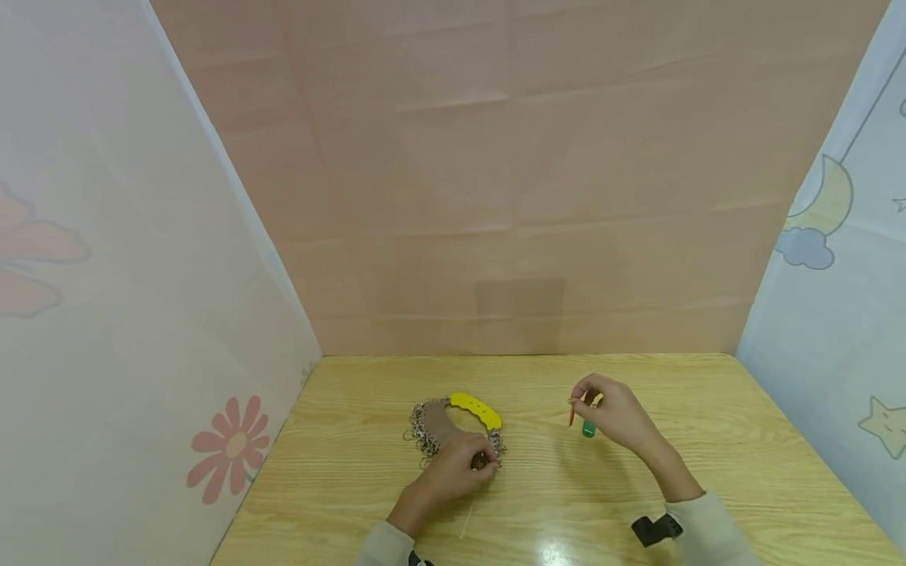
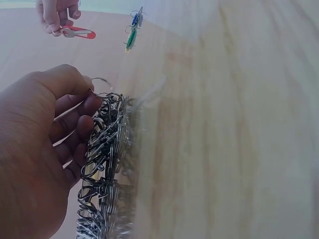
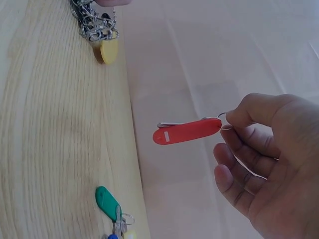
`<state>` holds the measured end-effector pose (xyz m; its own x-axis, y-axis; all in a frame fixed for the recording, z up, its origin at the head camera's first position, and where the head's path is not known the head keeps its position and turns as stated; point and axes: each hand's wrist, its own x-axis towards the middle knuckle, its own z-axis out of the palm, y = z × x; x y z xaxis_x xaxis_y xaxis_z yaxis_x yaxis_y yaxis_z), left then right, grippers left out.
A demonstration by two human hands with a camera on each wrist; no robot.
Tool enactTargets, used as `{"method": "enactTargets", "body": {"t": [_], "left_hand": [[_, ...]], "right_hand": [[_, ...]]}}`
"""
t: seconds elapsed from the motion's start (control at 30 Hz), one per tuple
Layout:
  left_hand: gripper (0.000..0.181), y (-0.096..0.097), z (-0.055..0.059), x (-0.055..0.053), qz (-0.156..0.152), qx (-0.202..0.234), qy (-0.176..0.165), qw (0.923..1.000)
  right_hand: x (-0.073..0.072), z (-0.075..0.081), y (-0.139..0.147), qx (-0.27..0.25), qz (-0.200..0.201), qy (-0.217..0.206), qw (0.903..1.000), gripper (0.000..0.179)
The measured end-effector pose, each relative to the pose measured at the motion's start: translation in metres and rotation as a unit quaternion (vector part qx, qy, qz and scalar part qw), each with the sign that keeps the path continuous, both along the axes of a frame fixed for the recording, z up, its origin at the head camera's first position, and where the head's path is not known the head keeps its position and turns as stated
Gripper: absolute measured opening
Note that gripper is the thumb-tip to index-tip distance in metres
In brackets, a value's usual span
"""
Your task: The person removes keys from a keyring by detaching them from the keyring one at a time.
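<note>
A loop of many metal key rings lies on the table, joined to a curved yellow strip. My left hand is at its near right side; thumb and forefinger pinch one thin metal ring. To the right, above the table, my right hand pinches the small split ring of a red key tag. A silver key hangs along the tag's edge. Below the right hand a green key tag lies on the table with keys and a blue tag beside it.
A thin pale strip reaches from the left hand toward the table's front. The wooden table meets a pinkish cloth wall at the back. Printed white walls stand on the left and right.
</note>
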<state>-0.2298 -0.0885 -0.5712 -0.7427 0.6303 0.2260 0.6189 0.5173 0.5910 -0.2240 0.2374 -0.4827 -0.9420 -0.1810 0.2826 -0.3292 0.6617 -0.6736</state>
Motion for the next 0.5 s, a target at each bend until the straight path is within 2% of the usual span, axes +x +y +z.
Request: {"method": "enactTargets", "body": {"t": [0.3, 0.5], "left_hand": [[0.007, -0.003, 0.0, 0.0, -0.01, 0.015, -0.017, 0.9997], [0.005, -0.003, -0.001, 0.0, -0.01, 0.018, -0.016, 0.9996]], "right_hand": [[-0.003, 0.006, 0.015, 0.009, -0.017, -0.01, 0.9998, 0.008], [-0.008, 0.004, 0.028, 0.017, -0.032, -0.008, 0.9993, 0.006]]}}
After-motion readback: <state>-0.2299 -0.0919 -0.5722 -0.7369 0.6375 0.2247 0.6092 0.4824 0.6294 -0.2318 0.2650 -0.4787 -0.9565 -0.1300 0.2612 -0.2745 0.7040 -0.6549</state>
